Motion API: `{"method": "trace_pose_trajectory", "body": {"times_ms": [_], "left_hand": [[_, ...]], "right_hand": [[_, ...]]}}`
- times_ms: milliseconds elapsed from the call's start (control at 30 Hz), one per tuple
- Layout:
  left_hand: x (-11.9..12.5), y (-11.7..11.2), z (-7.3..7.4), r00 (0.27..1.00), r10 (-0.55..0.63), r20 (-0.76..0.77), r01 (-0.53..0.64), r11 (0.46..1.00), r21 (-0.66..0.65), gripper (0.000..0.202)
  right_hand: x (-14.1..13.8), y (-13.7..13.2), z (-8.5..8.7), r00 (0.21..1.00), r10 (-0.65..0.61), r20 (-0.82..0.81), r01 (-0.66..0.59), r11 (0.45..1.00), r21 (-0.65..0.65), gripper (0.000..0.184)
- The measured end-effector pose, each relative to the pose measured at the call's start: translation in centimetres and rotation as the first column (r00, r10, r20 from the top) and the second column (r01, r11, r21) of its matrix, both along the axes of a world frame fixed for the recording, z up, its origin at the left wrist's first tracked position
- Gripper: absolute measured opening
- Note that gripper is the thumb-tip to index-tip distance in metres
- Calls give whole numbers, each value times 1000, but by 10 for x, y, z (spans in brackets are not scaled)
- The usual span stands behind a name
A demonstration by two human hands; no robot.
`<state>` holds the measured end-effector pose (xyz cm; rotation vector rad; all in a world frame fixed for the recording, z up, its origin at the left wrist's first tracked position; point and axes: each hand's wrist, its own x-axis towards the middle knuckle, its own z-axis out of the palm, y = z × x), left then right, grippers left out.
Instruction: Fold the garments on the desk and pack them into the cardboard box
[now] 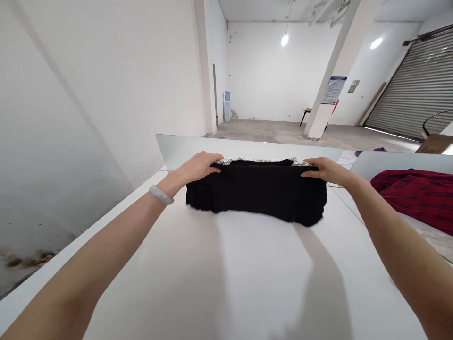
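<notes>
A folded black cloth garment [256,193] lies on the white table [226,264], with a silvery sequinned edge [230,161] showing along its far side. My left hand [200,167] grips the far left part of the fold, and my right hand [323,171] holds the far right part. A pale bangle [161,194] circles my left wrist. The garment's underside is hidden against the tabletop.
A dark red checked cloth [414,198] lies on the neighbouring table section to the right. Low pale partition panels [191,151] stand beyond the garment. A sheet of paper [347,158] lies behind them. Further off are a pillar [327,89] and a roller shutter [414,85].
</notes>
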<state>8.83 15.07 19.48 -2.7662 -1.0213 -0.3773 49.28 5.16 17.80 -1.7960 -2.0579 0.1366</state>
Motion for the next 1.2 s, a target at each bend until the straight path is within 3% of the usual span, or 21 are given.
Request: {"method": "trace_pose_trajectory", "body": {"times_ms": [67,133,233,333,400,467,500,567,633,700,867,1000,1200], "left_hand": [[-10,-26,8,1000,-6,-4,7,998,62,18],[-20,-53,-7,999,-39,-36,43,991,130,22],[-35,-100,-62,975,-164,-152,192,962,194,37],[-51,-151,-125,934,-259,-247,292,950,108,38],[-64,-175,-151,921,-336,-196,338,941,-20,39],[-76,-182,-161,934,-346,-88,333,933,-139,43],[-81,-177,-162,951,-307,-30,297,939,-173,43],[-85,-156,-160,992,-110,70,121,974,-190,42],[-81,-131,-160,978,167,126,-140,970,-198,44],[-69,-115,-161,941,310,137,-285,942,-175,45],[-15,-126,-160,986,161,42,-155,981,-120,47],[22,-128,-165,977,213,20,-209,969,-134,55],[24,-111,-199,954,298,-34,-297,928,-225,70]], "right_hand": [[-5,-27,7,994,4,113,-19,990,137,39],[-17,-61,-9,974,43,225,-95,969,228,29],[-42,-118,-71,931,182,317,-261,939,224,34],[-59,-176,-139,900,301,317,-340,937,76,36],[-58,-205,-167,912,324,252,-334,943,-6,38],[-45,-220,-178,961,243,129,-246,969,7,37],[-35,-221,-178,986,158,52,-161,986,42,36],[-12,-212,-174,991,-69,-110,80,992,95,32],[6,-192,-169,923,-318,-216,334,942,43,30],[11,-169,-165,848,-469,-249,471,880,-52,27],[-33,-118,-160,854,-424,-301,378,904,-202,28],[-66,-88,-163,865,-468,-180,429,877,-214,31],[-59,-86,-175,850,-523,-70,500,840,-210,17]]}}
